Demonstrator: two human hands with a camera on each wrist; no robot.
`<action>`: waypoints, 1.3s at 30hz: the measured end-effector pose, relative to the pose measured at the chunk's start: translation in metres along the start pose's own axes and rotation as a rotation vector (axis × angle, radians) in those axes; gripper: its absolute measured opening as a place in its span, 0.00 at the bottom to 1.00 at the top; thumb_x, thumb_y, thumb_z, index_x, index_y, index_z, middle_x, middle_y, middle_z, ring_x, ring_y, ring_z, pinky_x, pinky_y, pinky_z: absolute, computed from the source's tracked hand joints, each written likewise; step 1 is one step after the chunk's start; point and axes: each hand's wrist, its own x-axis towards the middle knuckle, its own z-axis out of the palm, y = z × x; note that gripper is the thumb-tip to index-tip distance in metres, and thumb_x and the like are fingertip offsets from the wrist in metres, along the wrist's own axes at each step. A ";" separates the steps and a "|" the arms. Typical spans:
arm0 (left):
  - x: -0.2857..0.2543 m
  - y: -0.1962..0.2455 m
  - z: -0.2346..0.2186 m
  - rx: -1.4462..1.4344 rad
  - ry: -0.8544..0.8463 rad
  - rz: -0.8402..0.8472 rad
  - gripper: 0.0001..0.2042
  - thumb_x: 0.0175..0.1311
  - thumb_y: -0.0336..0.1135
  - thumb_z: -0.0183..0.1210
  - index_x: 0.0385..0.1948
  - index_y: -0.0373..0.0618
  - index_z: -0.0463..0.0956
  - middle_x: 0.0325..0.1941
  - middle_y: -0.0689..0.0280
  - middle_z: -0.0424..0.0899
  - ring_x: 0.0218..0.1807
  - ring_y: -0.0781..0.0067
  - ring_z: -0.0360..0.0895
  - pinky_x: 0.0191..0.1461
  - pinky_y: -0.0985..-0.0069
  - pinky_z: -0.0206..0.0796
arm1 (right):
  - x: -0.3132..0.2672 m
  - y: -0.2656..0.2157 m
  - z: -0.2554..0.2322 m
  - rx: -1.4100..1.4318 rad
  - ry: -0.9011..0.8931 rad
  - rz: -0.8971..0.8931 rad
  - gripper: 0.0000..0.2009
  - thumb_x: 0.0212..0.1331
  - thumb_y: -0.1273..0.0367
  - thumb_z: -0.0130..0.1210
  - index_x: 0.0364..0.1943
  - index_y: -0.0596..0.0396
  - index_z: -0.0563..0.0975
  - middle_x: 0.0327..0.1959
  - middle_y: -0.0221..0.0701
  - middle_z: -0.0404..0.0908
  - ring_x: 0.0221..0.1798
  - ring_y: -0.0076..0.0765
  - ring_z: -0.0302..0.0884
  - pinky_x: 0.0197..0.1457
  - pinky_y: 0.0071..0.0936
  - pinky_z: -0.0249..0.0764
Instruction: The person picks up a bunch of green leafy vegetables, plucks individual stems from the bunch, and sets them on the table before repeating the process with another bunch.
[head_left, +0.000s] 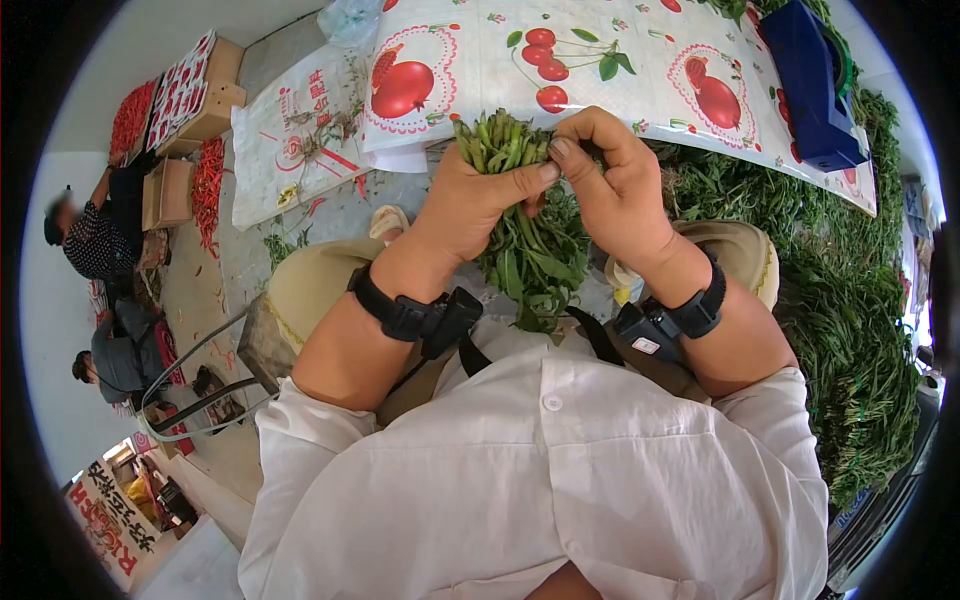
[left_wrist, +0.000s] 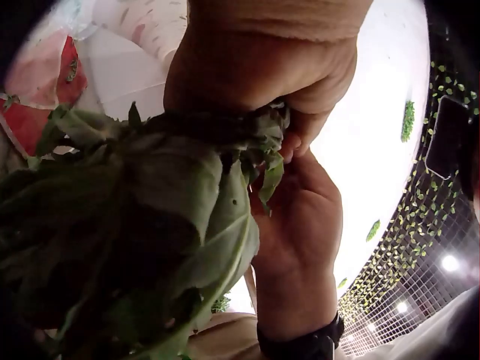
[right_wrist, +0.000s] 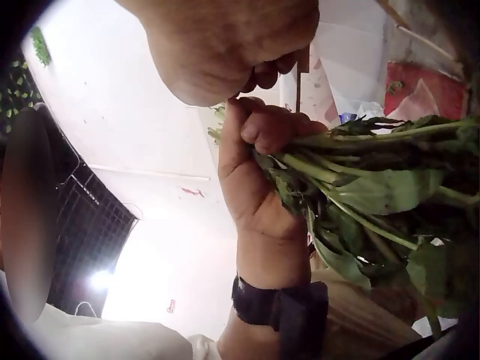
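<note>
A bunch of leafy green stems (head_left: 530, 240) hangs between the person's knees, cut ends up and leaves down. The left hand (head_left: 475, 195) grips it round the stems, thumb across the front. At the right side of the stem ends, the right hand (head_left: 615, 185) has its thumb and curled forefinger together near the left thumb tip; whether something thin is pinched there cannot be told. Leaves (left_wrist: 172, 187) fill much of the left wrist view, below the left hand (left_wrist: 262, 67). In the right wrist view the left hand (right_wrist: 262, 165) holds the stems (right_wrist: 322, 169).
A table with a fruit-print cover (head_left: 460, 60) stands ahead, with a blue holder (head_left: 815, 90) on it. Heaped greens (head_left: 850, 340) lie at the right. A white sheet (head_left: 300, 140) with scraps, red peppers (head_left: 207, 190) and boxes (head_left: 168, 195) are at the left, near two people.
</note>
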 end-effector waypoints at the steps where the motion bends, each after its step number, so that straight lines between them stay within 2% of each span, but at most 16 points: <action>1: 0.000 0.000 0.000 -0.003 -0.005 -0.004 0.07 0.52 0.29 0.63 0.29 0.41 0.74 0.24 0.69 0.75 0.22 0.80 0.70 0.24 0.83 0.62 | -0.001 0.000 0.001 0.021 -0.002 0.024 0.04 0.55 0.75 0.51 0.33 0.62 0.71 0.26 0.33 0.74 0.29 0.25 0.71 0.35 0.20 0.68; 7: -0.001 0.005 0.003 -0.001 -0.021 -0.022 0.07 0.51 0.29 0.63 0.28 0.41 0.73 0.21 0.70 0.74 0.20 0.80 0.69 0.22 0.83 0.61 | -0.003 0.001 0.003 0.230 -0.011 0.115 0.05 0.61 0.73 0.46 0.32 0.61 0.71 0.25 0.28 0.73 0.28 0.22 0.68 0.34 0.20 0.67; 11: -0.002 0.005 -0.003 0.014 -0.109 -0.010 0.07 0.52 0.30 0.62 0.25 0.41 0.73 0.17 0.70 0.72 0.18 0.80 0.67 0.22 0.82 0.59 | 0.012 0.008 -0.011 0.562 0.153 0.218 0.09 0.63 0.68 0.44 0.29 0.58 0.70 0.24 0.28 0.72 0.27 0.21 0.66 0.35 0.19 0.64; 15: -0.001 0.006 -0.006 0.019 -0.065 0.000 0.07 0.52 0.30 0.61 0.22 0.41 0.72 0.15 0.69 0.70 0.17 0.79 0.66 0.22 0.81 0.58 | 0.016 0.004 -0.023 0.550 0.083 0.158 0.09 0.61 0.68 0.45 0.27 0.59 0.70 0.23 0.27 0.71 0.28 0.21 0.66 0.35 0.19 0.64; 19: 0.001 0.009 -0.010 0.007 -0.042 0.003 0.07 0.53 0.30 0.61 0.22 0.41 0.72 0.16 0.69 0.71 0.18 0.79 0.67 0.22 0.81 0.59 | 0.007 0.000 -0.023 0.221 -0.041 0.093 0.09 0.58 0.69 0.48 0.25 0.61 0.70 0.23 0.24 0.69 0.27 0.19 0.61 0.34 0.19 0.61; 21: 0.002 0.014 -0.009 0.000 -0.061 0.030 0.07 0.53 0.31 0.61 0.23 0.41 0.72 0.16 0.69 0.71 0.18 0.79 0.67 0.22 0.81 0.59 | 0.001 0.004 -0.020 0.328 -0.140 0.117 0.14 0.52 0.68 0.56 0.39 0.62 0.70 0.34 0.30 0.74 0.39 0.24 0.69 0.46 0.24 0.66; 22: 0.000 0.015 -0.009 -0.004 -0.067 0.040 0.07 0.53 0.31 0.61 0.23 0.41 0.72 0.16 0.68 0.71 0.18 0.79 0.67 0.22 0.81 0.59 | -0.001 0.005 -0.013 0.394 -0.164 0.122 0.21 0.49 0.68 0.60 0.46 0.62 0.68 0.40 0.33 0.74 0.45 0.27 0.71 0.52 0.26 0.66; 24: -0.001 0.017 -0.005 -0.045 -0.082 0.061 0.07 0.53 0.32 0.61 0.23 0.40 0.72 0.17 0.68 0.72 0.19 0.78 0.67 0.23 0.81 0.59 | -0.004 -0.005 -0.007 0.228 -0.325 0.094 0.39 0.41 0.68 0.66 0.59 0.60 0.57 0.51 0.39 0.70 0.56 0.36 0.67 0.60 0.31 0.61; 25: -0.001 0.018 -0.001 -0.084 -0.082 0.078 0.08 0.54 0.32 0.61 0.23 0.39 0.72 0.17 0.68 0.72 0.20 0.78 0.68 0.23 0.81 0.59 | -0.007 -0.007 0.002 0.213 -0.368 0.147 0.46 0.36 0.68 0.69 0.62 0.61 0.52 0.54 0.40 0.68 0.57 0.38 0.65 0.61 0.32 0.60; 26: -0.001 0.019 0.002 -0.121 -0.084 0.093 0.08 0.54 0.32 0.61 0.23 0.39 0.72 0.17 0.68 0.72 0.20 0.78 0.68 0.23 0.81 0.59 | -0.008 -0.015 0.005 0.026 -0.444 0.142 0.49 0.32 0.68 0.70 0.62 0.60 0.51 0.55 0.43 0.67 0.58 0.41 0.65 0.60 0.31 0.61; 28: -0.002 0.019 0.004 -0.179 -0.087 0.131 0.07 0.55 0.31 0.59 0.25 0.39 0.71 0.18 0.67 0.71 0.21 0.77 0.68 0.27 0.79 0.61 | -0.017 -0.014 0.016 -0.017 -0.387 0.211 0.51 0.30 0.67 0.71 0.63 0.57 0.51 0.52 0.46 0.68 0.57 0.47 0.67 0.58 0.32 0.64; 31: -0.003 0.015 0.004 -0.259 -0.075 0.150 0.07 0.55 0.29 0.59 0.29 0.38 0.70 0.18 0.67 0.68 0.22 0.74 0.67 0.31 0.76 0.61 | -0.015 -0.020 0.019 -0.185 -0.330 0.241 0.40 0.32 0.67 0.68 0.57 0.54 0.61 0.45 0.47 0.73 0.49 0.52 0.71 0.50 0.36 0.69; 34: -0.007 0.018 0.008 -0.259 -0.082 0.156 0.07 0.55 0.29 0.59 0.28 0.38 0.70 0.18 0.67 0.68 0.23 0.73 0.68 0.31 0.76 0.62 | -0.018 -0.016 0.020 -0.264 -0.360 0.233 0.27 0.35 0.67 0.65 0.45 0.54 0.70 0.36 0.44 0.77 0.40 0.52 0.75 0.42 0.38 0.71; 35: -0.008 0.019 0.008 -0.248 -0.085 0.145 0.08 0.54 0.30 0.60 0.26 0.38 0.69 0.19 0.66 0.70 0.23 0.73 0.69 0.30 0.76 0.63 | -0.021 -0.015 0.023 -0.285 -0.300 0.213 0.18 0.37 0.69 0.62 0.36 0.56 0.72 0.29 0.43 0.77 0.33 0.51 0.76 0.37 0.37 0.72; 38: -0.008 0.017 0.005 -0.223 -0.119 0.147 0.09 0.52 0.30 0.61 0.25 0.38 0.68 0.20 0.64 0.72 0.23 0.74 0.70 0.29 0.76 0.63 | -0.019 -0.025 0.022 -0.333 -0.329 0.234 0.18 0.37 0.69 0.61 0.36 0.56 0.72 0.26 0.43 0.77 0.32 0.52 0.76 0.36 0.37 0.72; 39: -0.007 0.019 0.006 -0.231 -0.138 0.180 0.09 0.49 0.28 0.62 0.26 0.38 0.69 0.20 0.64 0.73 0.23 0.74 0.71 0.29 0.76 0.64 | -0.017 -0.024 0.022 -0.340 -0.410 0.347 0.17 0.35 0.73 0.62 0.33 0.60 0.70 0.30 0.39 0.75 0.35 0.37 0.75 0.41 0.29 0.71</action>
